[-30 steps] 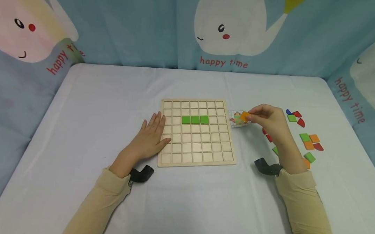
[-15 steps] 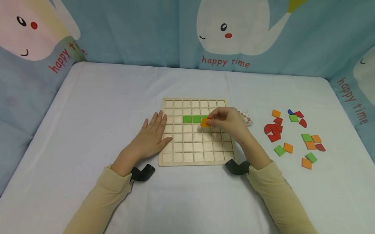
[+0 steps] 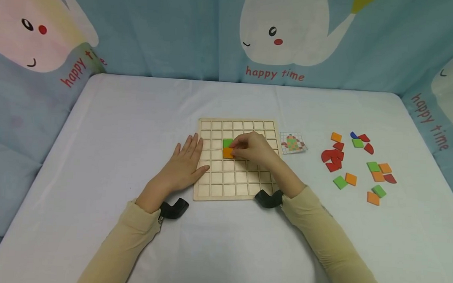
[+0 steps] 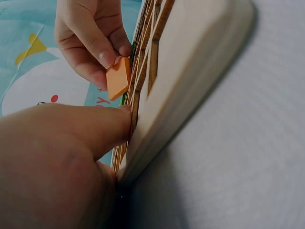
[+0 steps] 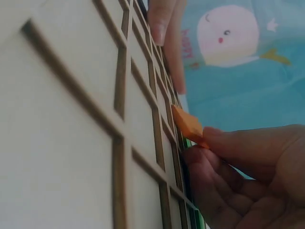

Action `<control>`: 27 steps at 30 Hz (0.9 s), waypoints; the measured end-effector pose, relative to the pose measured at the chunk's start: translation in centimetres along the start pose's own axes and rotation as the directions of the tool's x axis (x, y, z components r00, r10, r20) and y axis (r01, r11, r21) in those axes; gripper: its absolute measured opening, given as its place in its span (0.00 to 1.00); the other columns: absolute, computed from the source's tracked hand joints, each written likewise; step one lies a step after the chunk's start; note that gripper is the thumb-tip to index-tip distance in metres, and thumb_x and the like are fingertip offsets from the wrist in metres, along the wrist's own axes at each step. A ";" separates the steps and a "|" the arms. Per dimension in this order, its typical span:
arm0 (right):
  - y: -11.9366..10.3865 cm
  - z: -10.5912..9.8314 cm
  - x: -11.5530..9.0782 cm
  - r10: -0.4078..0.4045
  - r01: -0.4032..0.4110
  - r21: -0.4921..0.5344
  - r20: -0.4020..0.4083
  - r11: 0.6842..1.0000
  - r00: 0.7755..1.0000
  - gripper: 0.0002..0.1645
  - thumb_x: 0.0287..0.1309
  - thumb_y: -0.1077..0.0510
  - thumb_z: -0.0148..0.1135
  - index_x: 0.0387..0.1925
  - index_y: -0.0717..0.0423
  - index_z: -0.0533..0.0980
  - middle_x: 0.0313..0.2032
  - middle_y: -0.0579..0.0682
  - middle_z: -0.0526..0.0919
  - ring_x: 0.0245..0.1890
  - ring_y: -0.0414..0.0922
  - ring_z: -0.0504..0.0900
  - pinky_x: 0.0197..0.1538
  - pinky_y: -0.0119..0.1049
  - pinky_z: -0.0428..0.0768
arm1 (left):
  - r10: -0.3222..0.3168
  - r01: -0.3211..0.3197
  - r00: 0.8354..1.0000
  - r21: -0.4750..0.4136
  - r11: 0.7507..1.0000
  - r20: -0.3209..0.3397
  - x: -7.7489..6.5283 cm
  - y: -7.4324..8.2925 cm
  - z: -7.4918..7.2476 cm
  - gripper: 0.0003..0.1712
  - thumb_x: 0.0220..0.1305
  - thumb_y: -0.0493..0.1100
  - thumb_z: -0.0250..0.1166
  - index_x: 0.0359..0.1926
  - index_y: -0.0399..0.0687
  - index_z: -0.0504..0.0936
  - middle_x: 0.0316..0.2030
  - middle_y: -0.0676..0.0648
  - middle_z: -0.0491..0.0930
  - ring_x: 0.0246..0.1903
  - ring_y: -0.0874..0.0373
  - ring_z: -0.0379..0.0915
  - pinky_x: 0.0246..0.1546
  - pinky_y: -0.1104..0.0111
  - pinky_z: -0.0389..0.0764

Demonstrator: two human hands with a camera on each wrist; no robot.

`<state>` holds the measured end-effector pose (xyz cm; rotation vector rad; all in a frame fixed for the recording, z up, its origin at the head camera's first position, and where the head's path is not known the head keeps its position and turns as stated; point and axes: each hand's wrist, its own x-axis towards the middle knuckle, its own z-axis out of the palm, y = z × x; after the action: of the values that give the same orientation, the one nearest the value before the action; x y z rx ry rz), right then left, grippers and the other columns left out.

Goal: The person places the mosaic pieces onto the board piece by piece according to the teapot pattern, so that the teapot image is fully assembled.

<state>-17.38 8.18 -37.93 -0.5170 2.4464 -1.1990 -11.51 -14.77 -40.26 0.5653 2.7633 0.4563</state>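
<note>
My right hand (image 3: pixel 254 149) pinches an orange square tile (image 3: pixel 227 153) between thumb and fingers, over the gridded wooden board (image 3: pixel 216 192). The tile is just in front of a green square tile (image 3: pixel 227 143); the hand hides the other green tiles in that row. Seen from the right wrist, the orange tile (image 5: pixel 187 122) tilts against the grid, one edge at a cell. My left hand (image 3: pixel 180 165) lies flat with straight fingers along the board's left edge, its thumb on the frame. In the left wrist view, the orange tile (image 4: pixel 118 78) hangs from the right fingertips.
A small printed pattern card (image 3: pixel 292 143) lies at the board's right side. Further right are loose pieces: red quarter-round pieces (image 3: pixel 332 156), orange squares (image 3: pixel 351 179), green squares (image 3: pixel 340 182) and a blue piece (image 3: pixel 353 135). A printed curtain (image 3: pixel 178 34) stands behind the white table (image 3: pixel 137 108).
My right hand has carried the orange tile leftward from above the pattern card to the board's left-middle cells. The left hand stays on the board's edge.
</note>
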 end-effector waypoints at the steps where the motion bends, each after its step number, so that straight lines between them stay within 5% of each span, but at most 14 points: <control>1: 0.0 0.0 0.0 -0.008 0.008 -0.019 0.004 1.000 1.000 0.08 0.55 0.63 0.66 0.38 0.61 0.82 0.36 0.51 0.85 0.36 0.43 0.82 0.43 0.36 0.78 | 0.001 -0.001 1.000 -0.001 1.000 0.000 0.0 0.0 0.0 0.44 0.72 0.56 0.45 0.72 0.33 0.34 0.72 0.36 0.28 0.71 0.45 0.21 0.67 0.48 0.31; 14: 0.3 0.1 0.1 -0.050 0.049 -0.035 -0.018 0.998 0.999 0.06 0.54 0.64 0.66 0.36 0.60 0.82 0.36 0.50 0.84 0.34 0.43 0.80 0.40 0.34 0.78 | -0.002 0.001 1.000 -0.013 1.000 -0.009 0.1 0.3 -0.2 0.44 0.72 0.54 0.47 0.72 0.33 0.35 0.72 0.36 0.29 0.71 0.44 0.22 0.67 0.47 0.33; 27: 1.8 -2.5 -2.1 0.013 -0.006 0.103 -0.063 0.995 0.998 0.08 0.55 0.62 0.66 0.38 0.61 0.82 0.34 0.51 0.84 0.33 0.45 0.81 0.37 0.34 0.77 | 0.020 -0.020 1.000 -0.016 1.000 -0.019 0.1 0.3 0.0 0.44 0.72 0.53 0.47 0.72 0.31 0.36 0.72 0.34 0.30 0.71 0.42 0.23 0.66 0.47 0.32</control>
<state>-17.09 11.89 -37.63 -0.4437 2.4213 -1.3486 -11.54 -14.47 -40.21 0.5879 2.7716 0.4904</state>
